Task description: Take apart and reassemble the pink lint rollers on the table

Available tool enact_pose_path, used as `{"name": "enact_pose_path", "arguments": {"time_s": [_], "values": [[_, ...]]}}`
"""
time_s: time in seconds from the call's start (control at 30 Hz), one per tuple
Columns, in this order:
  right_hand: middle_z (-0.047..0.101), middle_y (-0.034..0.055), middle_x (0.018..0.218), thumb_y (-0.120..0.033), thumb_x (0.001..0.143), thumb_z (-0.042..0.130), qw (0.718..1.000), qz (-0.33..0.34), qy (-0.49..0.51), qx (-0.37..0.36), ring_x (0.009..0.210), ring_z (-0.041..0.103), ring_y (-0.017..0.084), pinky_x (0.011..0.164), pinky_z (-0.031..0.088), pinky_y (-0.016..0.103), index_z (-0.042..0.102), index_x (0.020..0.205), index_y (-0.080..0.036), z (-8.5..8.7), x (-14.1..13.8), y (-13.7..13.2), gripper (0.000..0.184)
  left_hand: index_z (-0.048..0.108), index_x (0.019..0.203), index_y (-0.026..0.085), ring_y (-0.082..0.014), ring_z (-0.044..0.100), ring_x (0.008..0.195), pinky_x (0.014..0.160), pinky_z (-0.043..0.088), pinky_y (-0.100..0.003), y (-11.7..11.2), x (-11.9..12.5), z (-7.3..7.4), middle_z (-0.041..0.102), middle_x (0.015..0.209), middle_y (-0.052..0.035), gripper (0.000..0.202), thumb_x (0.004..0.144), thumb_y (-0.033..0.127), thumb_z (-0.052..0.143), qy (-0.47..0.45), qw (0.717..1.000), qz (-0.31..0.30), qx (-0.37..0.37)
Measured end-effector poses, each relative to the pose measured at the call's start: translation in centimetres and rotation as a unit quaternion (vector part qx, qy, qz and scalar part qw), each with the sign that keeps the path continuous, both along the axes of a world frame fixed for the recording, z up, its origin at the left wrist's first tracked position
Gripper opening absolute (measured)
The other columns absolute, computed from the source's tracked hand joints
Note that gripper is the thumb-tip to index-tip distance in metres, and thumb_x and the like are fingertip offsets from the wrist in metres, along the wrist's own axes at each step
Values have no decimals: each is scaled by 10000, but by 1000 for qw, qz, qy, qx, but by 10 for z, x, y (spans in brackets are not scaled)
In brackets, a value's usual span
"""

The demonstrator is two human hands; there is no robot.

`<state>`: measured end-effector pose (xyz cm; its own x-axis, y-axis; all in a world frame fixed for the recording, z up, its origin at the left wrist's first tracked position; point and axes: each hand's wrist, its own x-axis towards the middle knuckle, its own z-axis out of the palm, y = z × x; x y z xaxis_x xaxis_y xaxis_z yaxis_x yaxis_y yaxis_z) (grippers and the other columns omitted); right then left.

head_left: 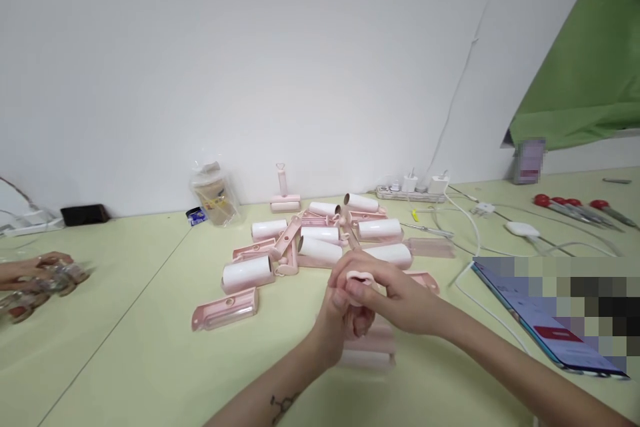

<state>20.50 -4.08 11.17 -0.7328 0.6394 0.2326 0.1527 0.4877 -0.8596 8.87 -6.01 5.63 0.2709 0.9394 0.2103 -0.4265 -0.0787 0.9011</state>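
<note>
Both my hands meet over the pale green table [125,347] just in front of a heap of lint rollers. My right hand [395,297] is closed round the pink heart-shaped handle end [357,278] of a lint roller. My left hand [337,320] is wrapped round the same roller lower down, and its blurred pink and white body [373,347] shows beneath my fingers. Behind my hands lies the pile of white paper rolls [249,273] and pink handles and covers [225,310].
Another person's hand [45,273] holds something clear at the left edge. A plastic cup in a bag [215,197] and an upright pink roller [283,190] stand by the wall. A power strip with chargers [415,190], cables, red-handled scissors [575,208] and a phone [545,320] lie to the right.
</note>
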Motion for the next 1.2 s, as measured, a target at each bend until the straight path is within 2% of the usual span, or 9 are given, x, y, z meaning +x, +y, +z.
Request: {"name": "enact_pose_path", "arguments": {"time_s": [0.1, 0.23, 0.33, 0.43, 0.53, 0.7, 0.97, 1.1, 1.2], "values": [[509, 57, 1108, -349, 888, 413, 998, 0, -15, -64, 528, 564, 63, 410, 473, 179, 547, 930, -216, -3, -2, 2, 193, 499, 711, 159, -84, 356, 305, 338, 286, -203, 1, -1, -2, 381, 334, 69, 647, 559, 786, 464, 3, 1000, -10, 8], [513, 57, 1131, -265, 871, 419, 997, 5, -13, -74, 674, 591, 97, 355, 410, 116, 577, 971, -222, -4, -6, 1, 192, 508, 739, 150, -139, 483, 347, 418, 411, -273, -1, -2, -2, 494, 366, 26, 634, 548, 755, 514, 14, 999, -30, -13], [536, 51, 1106, -208, 869, 391, 994, 18, 4, -110, 696, 577, 94, 410, 436, 126, 530, 1116, -260, -4, -10, -2, 288, 425, 647, 191, -66, 340, 295, 351, 333, -212, -4, 1, -2, 386, 338, 92, 598, 454, 725, 610, 24, 998, 17, -56], [578, 32, 943, -222, 876, 372, 989, 24, -1, -147, 642, 556, 95, 444, 452, 156, 547, 1088, -249, -4, -12, -3, 276, 362, 614, 210, -24, 205, 302, 316, 196, -166, -6, 5, 0, 287, 352, 131, 573, 470, 694, 632, 33, 993, 68, -86], [545, 2, 767, -216, 878, 342, 992, 4, -47, -113, 588, 535, 99, 456, 452, 180, 591, 954, -217, 0, -12, -4, 261, 359, 553, 209, -29, 202, 315, 321, 162, -177, -8, 7, 1, 259, 354, 118, 542, 521, 699, 589, 40, 991, 81, -100], [569, -16, 774, -58, 745, 364, 994, -11, -108, 34, 660, 541, 114, 570, 447, 213, 581, 824, -208, 10, -11, -6, 276, 460, 584, 195, -68, 319, 367, 351, 212, -194, -9, 4, -11, 322, 404, 86, 460, 530, 616, 637, 43, 987, 110, -109], [574, -15, 745, -69, 702, 382, 986, -5, -143, 91, 655, 521, 116, 525, 407, 196, 509, 682, -194, 22, -19, -9, 179, 477, 616, 205, -77, 328, 370, 334, 222, -200, -10, 3, -20, 403, 468, 52, 470, 595, 672, 526, 18, 984, 142, -103], [572, -19, 750, -54, 681, 399, 986, -1, -141, 85, 674, 532, 120, 526, 421, 195, 499, 702, -195, 21, -19, -7, 174, 449, 583, 206, -55, 240, 330, 324, 193, -187, -11, 4, -15, 328, 392, 81, 515, 578, 719, 501, 17, 987, 126, -95], [560, -22, 737, -106, 760, 390, 989, -5, -147, -25, 587, 546, 102, 462, 426, 183, 528, 776, -206, 15, -18, -5, 171, 408, 500, 200, -42, 191, 298, 311, 141, -177, -8, 4, -10, 258, 324, 93, 569, 547, 761, 486, 27, 992, 87, -86]]}}
